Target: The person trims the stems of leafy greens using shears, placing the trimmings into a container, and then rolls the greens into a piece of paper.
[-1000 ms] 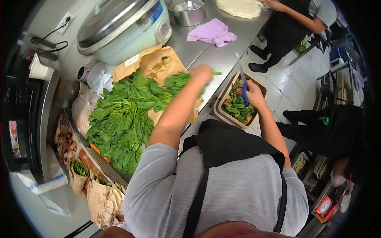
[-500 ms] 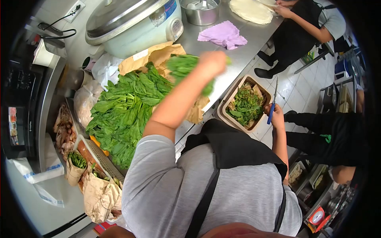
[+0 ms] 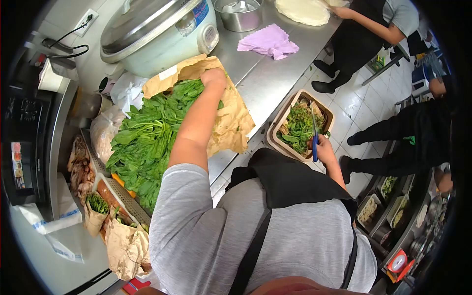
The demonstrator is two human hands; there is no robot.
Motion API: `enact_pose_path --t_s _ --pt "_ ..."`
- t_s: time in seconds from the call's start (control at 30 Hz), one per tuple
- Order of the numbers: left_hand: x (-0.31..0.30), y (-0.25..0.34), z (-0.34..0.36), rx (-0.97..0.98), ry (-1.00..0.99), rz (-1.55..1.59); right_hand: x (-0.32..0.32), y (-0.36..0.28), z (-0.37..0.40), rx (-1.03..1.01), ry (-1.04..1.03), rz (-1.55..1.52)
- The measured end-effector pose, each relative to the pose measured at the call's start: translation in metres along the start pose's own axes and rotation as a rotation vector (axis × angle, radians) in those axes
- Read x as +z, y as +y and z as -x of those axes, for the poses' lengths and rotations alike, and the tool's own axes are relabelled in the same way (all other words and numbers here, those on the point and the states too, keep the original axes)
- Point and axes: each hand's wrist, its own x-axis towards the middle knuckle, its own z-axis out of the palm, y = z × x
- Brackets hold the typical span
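Note:
My left hand (image 3: 214, 77) is closed on the stem end of a bunch of leafy greens (image 3: 191, 93), at the top of a large leafy pile (image 3: 147, 135). The pile lies partly on torn brown paper (image 3: 231, 120). My fingertips are mostly hidden there. In my right hand (image 3: 324, 149) are blue-handled scissors (image 3: 314, 140), seen edge-on, blades pointing away from me. They are over the near right side of a beige bin (image 3: 281, 118) that holds loose green leaves and stems (image 3: 299, 123).
A large lidded cooker (image 3: 162, 42), a metal pot (image 3: 239, 19) and a purple cloth (image 3: 269, 42) stand or lie on the steel counter (image 3: 275, 73). Wrapped herbs (image 3: 96, 206) are at the left. One co-worker (image 3: 361, 39) handles pale dough (image 3: 302, 11); another person (image 3: 403, 132) stands right.
My left hand has moved left and toward the top of the pile with the bunch of leafy greens. My right hand and the scissors have shifted left, nearer the bin.

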Motion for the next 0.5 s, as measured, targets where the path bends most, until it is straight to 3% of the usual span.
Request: enact_pose_path --t_s 0.13,0.17,0.33,0.4,0.5 --pt "-0.040 0.042 0.038 0.208 0.041 0.154 -0.017 0.021 0.003 0.025 0.024 -0.020" --pt "-0.040 0.060 0.051 0.366 0.158 0.213 -0.023 0.027 0.002 0.038 0.021 -0.019" --pt "-0.069 0.149 0.133 0.719 -0.018 0.231 -0.033 0.019 0.013 0.069 0.035 -0.140" --pt "-0.052 0.173 0.149 0.848 0.014 0.231 -0.036 0.024 0.013 0.067 0.026 -0.146" --pt "-0.041 0.184 0.155 0.827 -0.082 0.255 -0.041 0.029 0.015 0.056 0.027 -0.124"
